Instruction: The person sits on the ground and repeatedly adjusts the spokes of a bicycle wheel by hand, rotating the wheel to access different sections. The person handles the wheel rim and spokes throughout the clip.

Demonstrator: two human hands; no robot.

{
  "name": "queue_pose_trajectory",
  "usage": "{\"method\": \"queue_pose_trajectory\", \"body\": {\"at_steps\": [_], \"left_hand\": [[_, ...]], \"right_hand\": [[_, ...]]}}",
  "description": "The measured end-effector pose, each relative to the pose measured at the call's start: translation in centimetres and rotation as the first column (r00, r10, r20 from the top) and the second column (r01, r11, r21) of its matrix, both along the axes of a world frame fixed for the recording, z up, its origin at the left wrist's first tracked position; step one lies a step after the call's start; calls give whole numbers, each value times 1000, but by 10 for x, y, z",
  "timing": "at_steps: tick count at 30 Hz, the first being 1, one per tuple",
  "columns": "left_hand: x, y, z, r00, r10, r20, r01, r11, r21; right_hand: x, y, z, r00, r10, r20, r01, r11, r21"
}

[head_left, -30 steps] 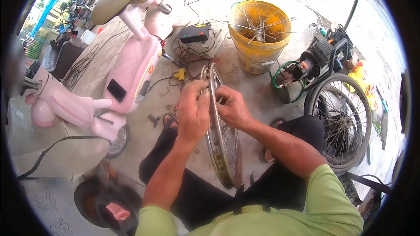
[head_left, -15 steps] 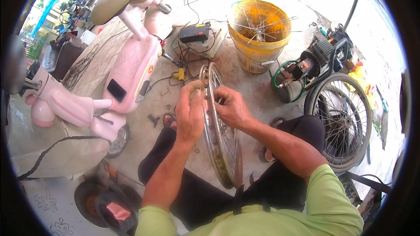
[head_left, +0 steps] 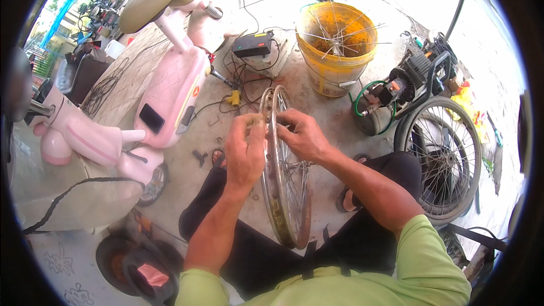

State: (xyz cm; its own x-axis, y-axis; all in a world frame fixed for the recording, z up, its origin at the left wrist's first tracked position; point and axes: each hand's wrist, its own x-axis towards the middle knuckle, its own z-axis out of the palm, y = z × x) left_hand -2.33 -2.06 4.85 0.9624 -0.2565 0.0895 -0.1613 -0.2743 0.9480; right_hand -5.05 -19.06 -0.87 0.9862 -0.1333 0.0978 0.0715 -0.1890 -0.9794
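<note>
A bare, rusty spoked wheel rim [head_left: 281,192] stands upright between my knees, edge toward me. My left hand [head_left: 246,150] grips the rim's left side near the top, fingers pinched at its outer edge. On the right side my right hand [head_left: 303,134] is closed on the rim, fingertips touching it at about the same height. Thin metal spokes [head_left: 294,173] run inside the rim below my right hand. Whether a small part is held between the fingers I cannot tell.
A yellow bucket [head_left: 335,51] holding loose spokes stands ahead. A pink scooter [head_left: 170,79] is on the left, a black charger box [head_left: 253,45] with wires behind the rim. A small engine [head_left: 405,82] and a tyred bicycle wheel [head_left: 442,158] are at the right.
Both hands have shifted slightly along the top of the rim, the left one a little higher; the rim stays upright in the same place.
</note>
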Motion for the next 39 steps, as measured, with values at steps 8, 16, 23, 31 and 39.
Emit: {"method": "queue_pose_trajectory", "body": {"at_steps": [8,16,23,31,39], "left_hand": [[-1,4,3,1000,-9,-1,9,1000,30],[3,9,-9,994,-17,109,13,999,43],[4,8,0,962,-111,250,76,986,146],[8,38,30,932,-309,189,183,852,491],[17,55,29,939,-321,126,220,839,498]], "right_hand": [[5,5,-5,998,54,-43,-52,997,61],[-1,16,-2,991,-118,64,124,987,-103],[0,18,-5,988,-94,121,110,985,-135],[-6,16,-8,955,244,169,-231,969,-90],[-8,29,-2,947,305,97,-300,952,-69]]}}
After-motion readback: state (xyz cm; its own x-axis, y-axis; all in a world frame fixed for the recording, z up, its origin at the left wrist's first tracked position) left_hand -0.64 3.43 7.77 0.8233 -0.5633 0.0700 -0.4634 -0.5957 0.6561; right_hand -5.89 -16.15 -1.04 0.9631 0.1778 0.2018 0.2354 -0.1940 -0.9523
